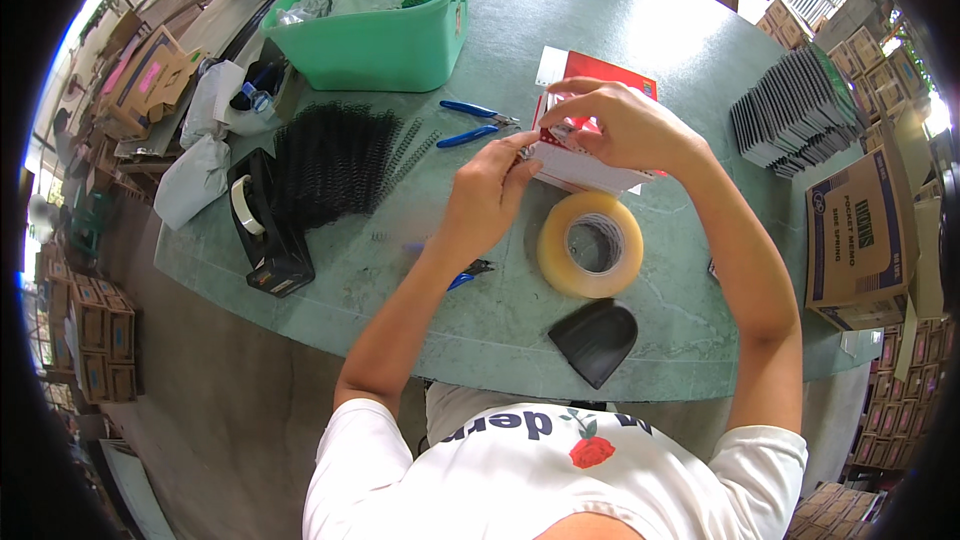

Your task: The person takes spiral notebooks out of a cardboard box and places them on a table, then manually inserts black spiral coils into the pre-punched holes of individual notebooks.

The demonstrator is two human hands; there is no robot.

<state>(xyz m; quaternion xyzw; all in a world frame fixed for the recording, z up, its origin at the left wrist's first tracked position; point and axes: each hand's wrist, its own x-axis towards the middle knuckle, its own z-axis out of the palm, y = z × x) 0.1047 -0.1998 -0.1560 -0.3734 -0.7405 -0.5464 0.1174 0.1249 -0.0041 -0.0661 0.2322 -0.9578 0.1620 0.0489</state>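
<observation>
A small notepad [583,169] with white pages and a red-and-white cover is held up between my hands over the table. The thumb and fingers of my left hand [482,190] pinch its left end. My right hand [635,127] curls over its top edge, fingers closed on it. Whatever small part lies between the fingertips is too small to make out. Behind the notepad lies a red-and-white cover [625,75]. Blue-handled cutters [470,122] rest left of it. A roll of clear tape [556,244] lies flat just below the hands.
Black wire coils [330,162] are spread at left, beside a black tape dispenser [278,240]. A green tub [370,52] stands behind. Near the front edge lies a black pouch-like piece [597,340]; another blue-handled tool [465,278] is partly under my left arm. Stacked notebooks [790,110] and a cardboard box [855,240] stand right.
</observation>
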